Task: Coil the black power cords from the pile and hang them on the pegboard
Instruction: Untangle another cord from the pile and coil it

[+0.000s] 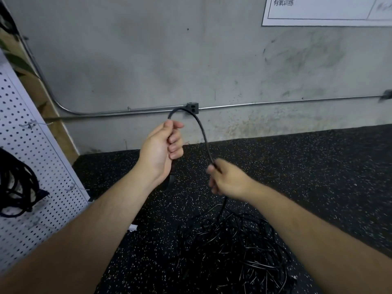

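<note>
— How far along is it?
— Early, I'd judge. The white pegboard (31, 166) on the left carries one hung bundle of black cord (17, 183). A big tangled pile (233, 247) lies on the speckled floor (318, 166), waiting to be coiled.
— And the cord in hand?
— One power cord (201, 128) rises from the pile and arches between the hands, with no full loop yet. The left hand (161, 149) is clenched round it near its end, which dangles below the fist. The right hand (227, 181), blurred, pinches it lower down.
</note>
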{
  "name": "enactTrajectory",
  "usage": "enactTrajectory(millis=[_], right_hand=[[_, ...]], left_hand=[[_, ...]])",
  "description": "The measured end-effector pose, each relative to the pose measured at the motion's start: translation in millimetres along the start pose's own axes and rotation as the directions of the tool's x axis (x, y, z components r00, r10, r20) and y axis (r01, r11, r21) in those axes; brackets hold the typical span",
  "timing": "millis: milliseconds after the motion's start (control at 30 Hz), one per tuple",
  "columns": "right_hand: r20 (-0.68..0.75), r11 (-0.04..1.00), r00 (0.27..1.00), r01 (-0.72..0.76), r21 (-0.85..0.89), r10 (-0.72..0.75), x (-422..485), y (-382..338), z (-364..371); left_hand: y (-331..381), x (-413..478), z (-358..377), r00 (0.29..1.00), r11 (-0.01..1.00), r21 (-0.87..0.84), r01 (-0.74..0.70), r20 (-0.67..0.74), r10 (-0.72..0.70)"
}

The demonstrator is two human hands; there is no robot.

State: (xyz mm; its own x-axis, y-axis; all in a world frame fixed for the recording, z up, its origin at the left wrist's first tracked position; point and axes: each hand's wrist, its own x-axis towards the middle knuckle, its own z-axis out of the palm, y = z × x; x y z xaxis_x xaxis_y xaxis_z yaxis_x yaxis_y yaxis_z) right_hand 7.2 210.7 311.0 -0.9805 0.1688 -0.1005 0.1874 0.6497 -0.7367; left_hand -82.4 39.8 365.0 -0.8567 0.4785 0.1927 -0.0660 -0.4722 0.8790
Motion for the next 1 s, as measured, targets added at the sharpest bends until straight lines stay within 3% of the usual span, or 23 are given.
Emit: enactTrajectory(millis=[133,267,367,467,567,733,833,1000], right_hand=[[0.173,0.998,0.983,-0.068,0.003,0.067,-5,27,19],[0.015,0.997,1.0,-0.013,0.082,0.012,-5,27,20],[-0.066,0.985,0.986,0.147,-0.088,-0.153,-10,12,18],[-0.068,0.892,0.942,0.288,-0.349,-0.33,-19,-11,16],[0.01,0.747,0.906,0.356,-0.562,-0.424,-33,-33,14],[0.189,0.627,0.864,0.474,-0.618,-0.467,-43,-57,6],[0.12,0.664,0.853,0.476,-0.576,-0.508,-40,-59,-6],[-0.145,0.809,0.831,0.46,-0.366,-0.538,-37,-60,-27]], left_hand=[[21,7,-14,0.991,0.989,-0.115,-0.091,-0.113,0.078],[27,12,-27,0.982,0.99,-0.09,-0.11,-0.161,0.095],[28,10,-31,0.985,0.989,0.093,-0.116,-0.114,0.126],[23,4,-31,0.994,0.919,0.387,-0.076,-0.044,0.1],[19,4,-29,0.996,0.907,0.416,-0.071,-0.027,0.09],[13,0,-25,0.998,0.845,0.532,-0.045,0.052,0.02],[12,-7,-21,0.99,0.775,0.629,-0.058,0.135,-0.035],[2,-21,-9,0.953,0.727,0.684,-0.066,0.259,-0.157]])
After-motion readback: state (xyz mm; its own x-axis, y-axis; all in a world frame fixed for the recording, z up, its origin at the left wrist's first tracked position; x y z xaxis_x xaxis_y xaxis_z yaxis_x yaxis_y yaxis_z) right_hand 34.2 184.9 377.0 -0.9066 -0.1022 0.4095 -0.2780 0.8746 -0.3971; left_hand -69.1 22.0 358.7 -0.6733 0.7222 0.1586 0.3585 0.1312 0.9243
